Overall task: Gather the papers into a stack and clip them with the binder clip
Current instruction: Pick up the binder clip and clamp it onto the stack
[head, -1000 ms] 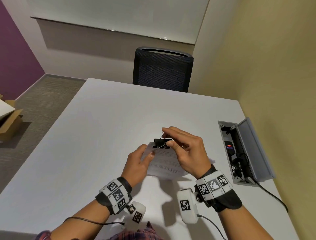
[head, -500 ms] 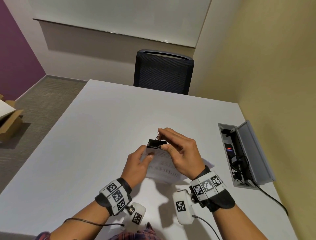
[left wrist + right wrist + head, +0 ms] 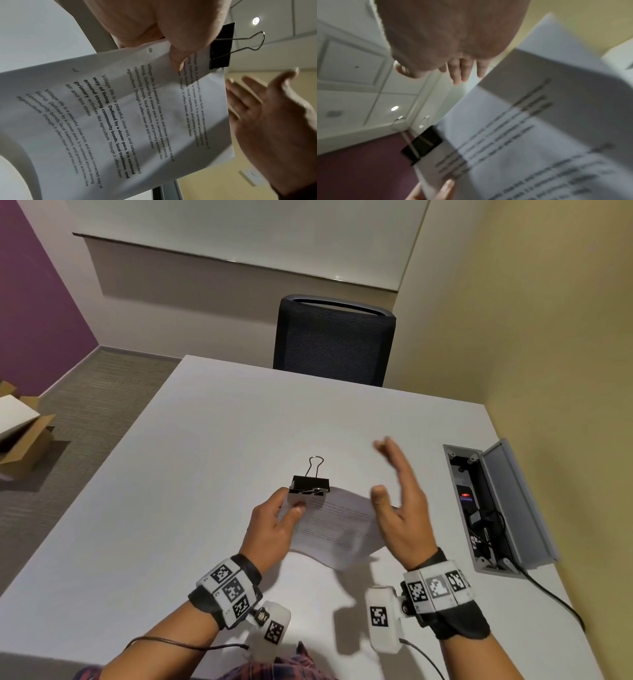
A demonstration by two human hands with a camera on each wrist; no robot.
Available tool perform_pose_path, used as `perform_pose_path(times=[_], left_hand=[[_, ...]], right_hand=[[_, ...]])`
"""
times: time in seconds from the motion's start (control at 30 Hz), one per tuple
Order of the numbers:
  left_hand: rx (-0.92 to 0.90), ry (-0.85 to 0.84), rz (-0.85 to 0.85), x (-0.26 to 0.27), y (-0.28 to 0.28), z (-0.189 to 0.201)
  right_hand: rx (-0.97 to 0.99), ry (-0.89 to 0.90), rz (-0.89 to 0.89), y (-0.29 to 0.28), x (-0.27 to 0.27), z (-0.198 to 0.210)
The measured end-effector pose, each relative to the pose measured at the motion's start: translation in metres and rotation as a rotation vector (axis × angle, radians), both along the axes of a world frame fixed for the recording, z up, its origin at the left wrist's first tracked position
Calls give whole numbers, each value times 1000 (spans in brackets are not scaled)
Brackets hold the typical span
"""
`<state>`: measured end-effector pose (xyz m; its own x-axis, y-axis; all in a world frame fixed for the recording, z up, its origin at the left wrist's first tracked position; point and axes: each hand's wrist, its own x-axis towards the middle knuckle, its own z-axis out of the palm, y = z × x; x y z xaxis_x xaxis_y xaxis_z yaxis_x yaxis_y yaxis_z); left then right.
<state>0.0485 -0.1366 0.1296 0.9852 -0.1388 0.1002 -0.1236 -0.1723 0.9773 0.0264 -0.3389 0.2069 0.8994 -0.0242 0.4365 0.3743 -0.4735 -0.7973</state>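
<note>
A stack of white printed papers (image 3: 337,525) is held above the white table (image 3: 191,474), with a black binder clip (image 3: 310,486) clamped on its far edge and one wire handle sticking up. My left hand (image 3: 274,525) pinches the stack's far left corner just below the clip, thumb on top. In the left wrist view the thumb (image 3: 178,59) presses on the papers (image 3: 120,115) beside the binder clip (image 3: 221,47). My right hand (image 3: 399,501) hovers to the right of the stack, fingers straight and spread, holding nothing. The right wrist view is blurred and shows the papers (image 3: 530,135) and the binder clip (image 3: 423,144).
An open cable box (image 3: 486,508) with plugs and a raised lid is set in the table at the right, a cable running off from it. A black mesh chair (image 3: 334,340) stands at the far edge. A cardboard box (image 3: 20,440) sits on the floor at left.
My right hand has let go of the binder clip and moved away to the right with its fingers spread. The clip now stays clamped on the papers, which my left hand still holds.
</note>
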Motion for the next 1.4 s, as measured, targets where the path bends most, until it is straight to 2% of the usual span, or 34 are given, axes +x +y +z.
perform_pose_path(times=[0.1, 0.17, 0.27, 0.37, 0.47, 0.63, 0.9, 1.13, 1.4], left_hand=[[-17, -10, 4, 2, 7, 2], [-37, -15, 16, 3, 10, 4], [-95, -25, 8, 5, 12, 9], [-132, -9, -13, 6, 11, 15], [-154, 2, -11, 6, 12, 19], [-178, 76, 5, 7, 19, 14], [-211, 301, -57, 7, 21, -2], [-181, 463, -202, -15, 32, -32], [-158, 529, -41, -27, 63, -59]], right_hand=[[159, -45, -228, -26, -13, -20], [279, 1, -264, -42, -23, -37], [437, 242, -133, -58, -32, -67], [351, 469, -6, -56, -39, -98], [320, 568, -54, -42, -43, -111], [331, 564, -116, -27, -50, -118], [334, 527, -200, -22, -58, -126], [410, 562, -204, -25, -52, -136], [446, 725, -90, 4, -36, -153]])
